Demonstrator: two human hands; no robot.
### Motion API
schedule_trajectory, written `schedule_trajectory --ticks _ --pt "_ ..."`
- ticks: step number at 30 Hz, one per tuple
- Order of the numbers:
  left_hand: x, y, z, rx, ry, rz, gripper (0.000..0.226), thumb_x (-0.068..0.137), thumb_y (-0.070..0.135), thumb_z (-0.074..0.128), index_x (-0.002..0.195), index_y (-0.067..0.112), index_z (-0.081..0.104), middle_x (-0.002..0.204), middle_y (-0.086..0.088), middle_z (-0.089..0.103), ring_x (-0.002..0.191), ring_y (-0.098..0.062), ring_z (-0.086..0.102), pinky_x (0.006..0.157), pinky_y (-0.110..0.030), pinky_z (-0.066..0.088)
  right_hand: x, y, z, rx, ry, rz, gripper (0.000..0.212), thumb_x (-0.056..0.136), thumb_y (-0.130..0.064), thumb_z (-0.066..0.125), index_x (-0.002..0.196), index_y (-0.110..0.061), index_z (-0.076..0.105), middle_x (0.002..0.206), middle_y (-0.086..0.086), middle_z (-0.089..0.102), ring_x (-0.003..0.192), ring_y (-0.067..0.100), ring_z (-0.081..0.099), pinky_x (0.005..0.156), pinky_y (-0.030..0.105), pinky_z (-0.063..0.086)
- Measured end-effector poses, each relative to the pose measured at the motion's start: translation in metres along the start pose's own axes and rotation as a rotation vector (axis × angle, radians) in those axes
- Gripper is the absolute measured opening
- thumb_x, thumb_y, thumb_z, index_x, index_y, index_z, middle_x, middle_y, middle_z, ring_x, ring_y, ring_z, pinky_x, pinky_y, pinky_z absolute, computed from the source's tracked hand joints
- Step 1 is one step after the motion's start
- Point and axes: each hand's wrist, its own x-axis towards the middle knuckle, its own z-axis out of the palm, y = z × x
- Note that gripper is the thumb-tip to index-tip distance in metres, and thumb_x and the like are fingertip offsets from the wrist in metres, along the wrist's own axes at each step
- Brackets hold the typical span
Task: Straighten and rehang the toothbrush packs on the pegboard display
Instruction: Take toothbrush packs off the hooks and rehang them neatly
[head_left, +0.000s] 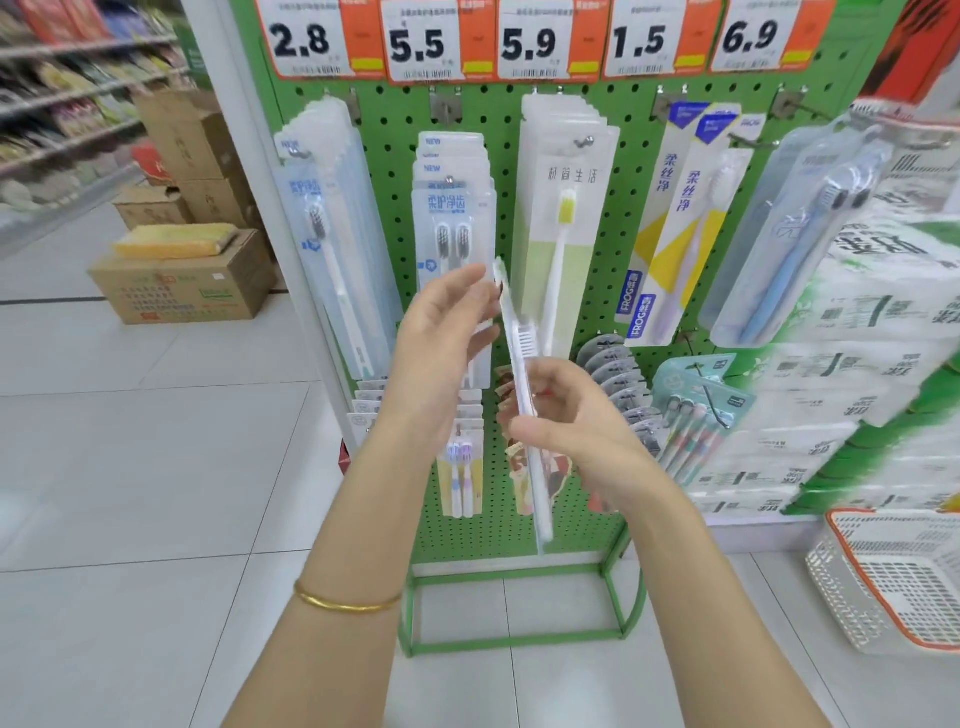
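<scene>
Holding the toothbrush pack (521, 340) edge-on before the pegboard (605, 244), the right hand (566, 415) curls around its middle; the left hand (441, 338), fingers straight, touches its top. It looks light, thin and slippery, so it is probably best pinched near the top edge.

price tags (306, 39) 2.8, 5.5, 5.9, 1.5, 6.9, FROG pack (680, 228)

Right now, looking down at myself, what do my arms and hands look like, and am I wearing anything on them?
No sleeves are in view: both arms are bare up to the frame edge. The left hand and right hand wear no gloves, and no rings or watch show. The only thing worn is a thin, round, gold-coloured metal bangle on the left wrist.
</scene>
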Motion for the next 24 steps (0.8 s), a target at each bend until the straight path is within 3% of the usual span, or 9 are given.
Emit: schedule_trajectory --ticks 4,6,9,11,15,19,21,24 --pt "0.002 0.015 -0.011 0.092 0.11 0.151 0.022 0.098 0.019 0.048 0.116 0.013 0.058 0.121 -0.007 0.063 0.111 -0.016 0.061 0.096 -0.037 0.051 0.016 -0.037 0.023 -0.204 0.25 -0.072 0.066 0.066 -0.038 0.083 0.118 -0.025 0.044 0.107 -0.014 0.052 0.093 0.001 0.054 0.077 0.016 0.044" --pt "0.003 0.021 -0.013 0.114 0.141 0.209 0.025 0.092 0.026 0.049 0.113 0.017 0.058 0.121 -0.006 0.063 0.112 -0.015 0.06 0.097 -0.039 0.05 0.028 -0.049 0.034 -0.264 0.356 -0.13 0.064 0.066 -0.036 0.083 0.112 -0.023 0.041 0.104 -0.012 0.05 0.086 -0.004 0.052 0.068 0.01 0.043" --pt "0.005 0.028 -0.014 0.162 0.184 0.27 0.032 0.088 0.031 0.049 0.114 0.016 0.058 0.119 -0.003 0.062 0.112 -0.014 0.06 0.098 -0.04 0.049 0.045 -0.053 0.048 -0.365 0.467 -0.186 0.064 0.065 -0.04 0.083 0.105 -0.022 0.037 0.096 -0.013 0.043 0.08 -0.002 0.049 0.062 0.016 0.04" --pt "0.007 0.029 -0.014 0.188 0.193 0.292 0.03 0.092 0.026 0.05 0.117 0.013 0.056 0.117 0.0 0.062 0.11 -0.012 0.06 0.098 -0.038 0.049 0.052 -0.051 0.056 -0.427 0.511 -0.214 0.063 0.065 -0.041 0.081 0.103 -0.019 0.036 0.097 -0.007 0.043 0.085 0.009 0.05 0.065 0.024 0.041" --pt "0.01 0.028 -0.014 0.193 0.173 0.307 0.02 0.097 0.011 0.049 0.116 0.016 0.052 0.112 0.012 0.06 0.101 0.004 0.059 0.089 -0.018 0.048 0.062 -0.049 0.067 -0.481 0.568 -0.217 0.064 0.068 -0.041 0.078 0.108 -0.009 0.039 0.101 -0.001 0.04 0.094 0.022 0.049 0.074 0.038 0.046" --pt "0.011 0.025 -0.013 0.243 0.149 0.33 0.031 0.095 0.004 0.05 0.111 0.03 0.044 0.107 0.024 0.052 0.099 0.016 0.052 0.08 -0.004 0.042 0.07 -0.046 0.075 -0.466 0.629 -0.23 0.063 0.073 -0.039 0.074 0.111 -0.003 0.039 0.102 0.003 0.041 0.094 0.027 0.049 0.074 0.041 0.047" --pt "0.013 0.024 -0.014 0.282 0.158 0.344 0.037 0.094 0.001 0.05 0.108 0.035 0.043 0.107 0.026 0.049 0.099 0.02 0.05 0.081 -0.002 0.041 0.074 -0.043 0.08 -0.47 0.648 -0.24 0.062 0.076 -0.04 0.071 0.112 -0.002 0.038 0.104 0.006 0.044 0.095 0.029 0.05 0.074 0.041 0.046" --pt "0.018 0.018 -0.017 0.353 0.171 0.34 0.044 0.092 0.002 0.049 0.129 0.025 0.042 0.126 0.014 0.048 0.117 0.008 0.046 0.098 -0.014 0.041 0.082 -0.043 0.087 -0.435 0.641 -0.215 0.062 0.079 -0.048 0.058 0.115 0.0 0.038 0.109 0.012 0.048 0.098 0.031 0.051 0.075 0.044 0.047"
